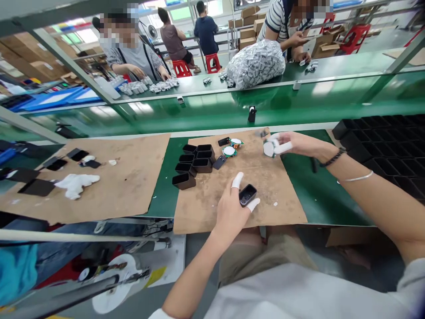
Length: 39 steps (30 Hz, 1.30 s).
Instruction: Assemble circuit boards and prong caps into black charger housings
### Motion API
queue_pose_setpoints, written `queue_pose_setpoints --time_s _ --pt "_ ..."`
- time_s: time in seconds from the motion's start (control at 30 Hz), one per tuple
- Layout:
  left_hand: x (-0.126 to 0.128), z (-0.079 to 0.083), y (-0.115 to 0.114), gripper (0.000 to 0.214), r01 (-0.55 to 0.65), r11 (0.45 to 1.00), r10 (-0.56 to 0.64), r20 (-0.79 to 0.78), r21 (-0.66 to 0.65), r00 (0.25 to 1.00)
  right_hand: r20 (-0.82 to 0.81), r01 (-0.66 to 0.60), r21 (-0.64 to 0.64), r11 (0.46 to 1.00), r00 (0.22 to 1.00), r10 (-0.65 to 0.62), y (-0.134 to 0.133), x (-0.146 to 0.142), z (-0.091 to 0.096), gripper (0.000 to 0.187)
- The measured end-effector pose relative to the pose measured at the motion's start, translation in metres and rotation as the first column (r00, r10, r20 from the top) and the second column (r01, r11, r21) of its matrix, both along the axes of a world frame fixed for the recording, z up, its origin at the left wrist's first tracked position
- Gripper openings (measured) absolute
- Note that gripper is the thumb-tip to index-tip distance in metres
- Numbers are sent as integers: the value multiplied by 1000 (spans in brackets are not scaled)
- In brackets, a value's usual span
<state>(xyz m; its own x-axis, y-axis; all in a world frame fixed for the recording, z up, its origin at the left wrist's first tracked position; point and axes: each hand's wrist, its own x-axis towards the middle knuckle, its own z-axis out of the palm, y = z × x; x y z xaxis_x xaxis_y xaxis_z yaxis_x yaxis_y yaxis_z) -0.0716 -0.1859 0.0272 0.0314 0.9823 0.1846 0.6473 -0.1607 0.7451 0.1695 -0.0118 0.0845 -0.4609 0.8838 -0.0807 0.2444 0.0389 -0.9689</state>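
My left hand (pixel 233 204), with white finger cots on two digits, grips a small black plastic housing (pixel 248 195) near the front of the cardboard sheet (pixel 206 212); its open side faces up. Higher and to the right, my right hand (pixel 288 144) pinches a small circuit board (pixel 269 149) with a round white face and a green edge. Two similar boards lie on the cardboard: one nearer board (pixel 229 151) and one farther board (pixel 236 142). Beside them are a dark flat piece (pixel 219 162) and a black part (pixel 223 141). Several open black housings (pixel 184 180) stand in a cluster to the left.
Rows of black housings (pixel 381 141) fill the right side. A second cardboard sheet (pixel 133 177) holds black parts and a white cloth (pixel 76 184). Beyond the green conveyor (pixel 212 106), a bag of wrapped parts (pixel 255 64) lies near co-workers. A small black item (pixel 252 114) sits on the conveyor.
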Motion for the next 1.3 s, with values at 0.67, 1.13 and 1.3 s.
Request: queue_pose_setpoints --time_s 0.67,1.13,1.3 --pt "-4 1 -8 106 432 879 -331 394 -202 857 -511 238 -522 819 681 -524 -151 1 -43 50" --pt "12 7 -9 128 195 899 -183 68 -392 981 -647 399 -418 816 500 -576 -212 -25 -96 48" --pt "4 -8 4 123 378 897 -308 289 -229 906 -580 466 -200 862 653 -487 -201 -31 -84 55"
